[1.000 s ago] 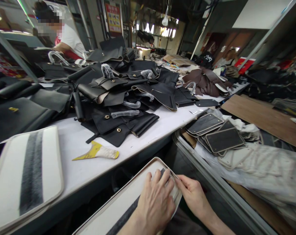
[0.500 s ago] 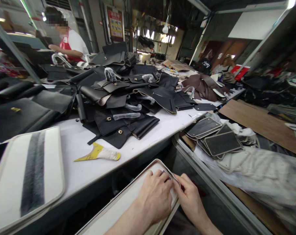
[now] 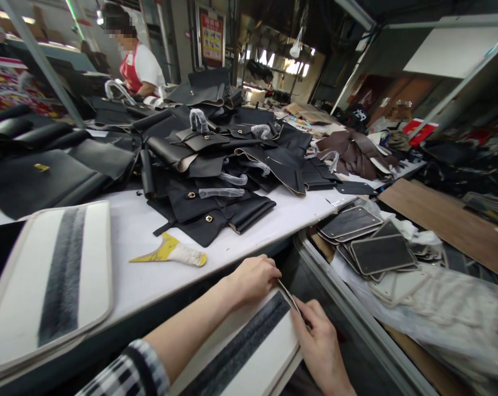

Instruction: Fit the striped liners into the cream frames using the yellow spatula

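White striped panel (image 3: 255, 349) is off the table (image 3: 249, 237), slanting below and between the hands, near part out of frame. Left hand (image 3: 255, 278) grasps the far-end edge, fingers bent onto it, thumb hidden. Right hand (image 3: 320, 333) pinches the corner beside it, thumb on top. Thin dark line shows along the edge between them, can't tell if gap or seam. Looks done: stripe is on. Looks unfinished: the edge, judging by both grips. Second striped panel (image 3: 57, 280) lies left of the left hand, untouched, can't tell if worked or waiting. Yellow-and-white piece (image 3: 170, 254) sits ahead-left of the left hand, black bag pieces (image 3: 216, 206) heap beyond
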`<move>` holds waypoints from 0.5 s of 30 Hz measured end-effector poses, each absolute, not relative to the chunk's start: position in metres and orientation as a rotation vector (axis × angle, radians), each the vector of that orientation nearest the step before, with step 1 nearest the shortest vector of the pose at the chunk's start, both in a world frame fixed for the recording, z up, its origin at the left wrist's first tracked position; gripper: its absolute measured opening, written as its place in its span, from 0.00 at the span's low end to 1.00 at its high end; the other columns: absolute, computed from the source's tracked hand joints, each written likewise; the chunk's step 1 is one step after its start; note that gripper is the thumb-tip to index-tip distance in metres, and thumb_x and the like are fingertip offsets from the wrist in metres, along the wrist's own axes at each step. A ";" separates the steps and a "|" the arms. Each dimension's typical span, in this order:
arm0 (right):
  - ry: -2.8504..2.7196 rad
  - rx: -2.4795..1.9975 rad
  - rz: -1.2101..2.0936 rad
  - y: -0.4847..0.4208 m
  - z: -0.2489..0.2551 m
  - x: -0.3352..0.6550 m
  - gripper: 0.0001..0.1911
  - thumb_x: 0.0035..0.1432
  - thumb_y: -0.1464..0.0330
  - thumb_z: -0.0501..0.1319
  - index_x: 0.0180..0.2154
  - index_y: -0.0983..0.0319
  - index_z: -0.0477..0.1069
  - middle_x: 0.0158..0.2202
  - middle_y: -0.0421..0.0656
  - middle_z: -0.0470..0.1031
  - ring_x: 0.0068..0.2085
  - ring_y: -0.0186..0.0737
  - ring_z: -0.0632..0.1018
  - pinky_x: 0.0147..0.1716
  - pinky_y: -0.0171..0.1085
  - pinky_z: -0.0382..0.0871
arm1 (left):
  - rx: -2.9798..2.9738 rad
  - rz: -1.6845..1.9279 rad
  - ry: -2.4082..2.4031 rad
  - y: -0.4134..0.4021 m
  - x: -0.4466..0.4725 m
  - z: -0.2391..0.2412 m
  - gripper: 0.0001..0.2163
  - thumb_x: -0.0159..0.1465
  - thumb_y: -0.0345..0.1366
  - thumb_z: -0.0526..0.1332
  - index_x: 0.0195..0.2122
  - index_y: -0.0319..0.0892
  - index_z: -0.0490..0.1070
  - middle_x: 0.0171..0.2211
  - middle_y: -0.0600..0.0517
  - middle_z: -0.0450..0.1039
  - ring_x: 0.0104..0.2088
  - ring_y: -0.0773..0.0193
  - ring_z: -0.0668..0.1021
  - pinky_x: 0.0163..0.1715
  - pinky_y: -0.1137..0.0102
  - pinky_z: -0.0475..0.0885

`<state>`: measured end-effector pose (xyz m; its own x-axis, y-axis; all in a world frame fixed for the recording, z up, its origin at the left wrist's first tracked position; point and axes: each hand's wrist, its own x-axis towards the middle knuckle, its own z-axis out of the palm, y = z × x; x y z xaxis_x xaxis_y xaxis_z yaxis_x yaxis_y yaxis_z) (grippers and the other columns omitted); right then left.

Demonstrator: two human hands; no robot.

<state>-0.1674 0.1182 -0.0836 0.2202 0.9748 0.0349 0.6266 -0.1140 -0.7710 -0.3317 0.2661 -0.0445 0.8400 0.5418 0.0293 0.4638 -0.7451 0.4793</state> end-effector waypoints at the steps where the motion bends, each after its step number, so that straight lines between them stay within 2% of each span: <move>1: -1.487 -1.828 0.666 0.119 -0.084 -0.166 0.22 0.66 0.56 0.53 0.49 0.63 0.76 0.31 0.42 0.65 0.31 0.36 0.72 0.29 0.31 0.67 | 2.535 0.205 0.699 0.273 -0.332 -0.048 0.10 0.63 0.29 0.55 0.38 0.45 0.76 0.39 0.50 0.77 0.42 0.59 0.78 0.42 0.69 0.72; 4: -1.489 -1.831 0.689 0.122 -0.085 -0.161 0.22 0.66 0.56 0.54 0.50 0.63 0.76 0.33 0.43 0.67 0.34 0.37 0.73 0.34 0.31 0.68 | 2.493 0.153 0.602 0.286 -0.331 -0.054 0.11 0.64 0.29 0.55 0.39 0.45 0.77 0.37 0.51 0.79 0.39 0.62 0.78 0.41 0.72 0.71; 7: -1.488 -1.826 0.709 0.124 -0.089 -0.158 0.21 0.66 0.56 0.55 0.49 0.63 0.77 0.33 0.43 0.67 0.34 0.37 0.74 0.36 0.31 0.68 | 2.470 0.129 0.545 0.290 -0.332 -0.056 0.13 0.62 0.26 0.55 0.42 0.43 0.77 0.40 0.49 0.79 0.41 0.61 0.78 0.43 0.71 0.71; 10: -1.485 -1.824 0.725 0.124 -0.093 -0.156 0.21 0.66 0.57 0.54 0.49 0.63 0.76 0.34 0.43 0.67 0.34 0.37 0.73 0.35 0.31 0.67 | 2.432 0.123 0.521 0.291 -0.333 -0.059 0.16 0.61 0.25 0.55 0.45 0.41 0.77 0.44 0.47 0.78 0.43 0.61 0.78 0.46 0.72 0.70; 15: -1.466 -1.808 0.776 0.123 -0.096 -0.153 0.21 0.66 0.57 0.55 0.49 0.63 0.77 0.33 0.42 0.66 0.33 0.36 0.72 0.33 0.31 0.66 | 2.336 0.107 0.569 0.296 -0.331 -0.066 0.15 0.63 0.29 0.54 0.44 0.42 0.78 0.43 0.49 0.80 0.43 0.61 0.79 0.46 0.72 0.71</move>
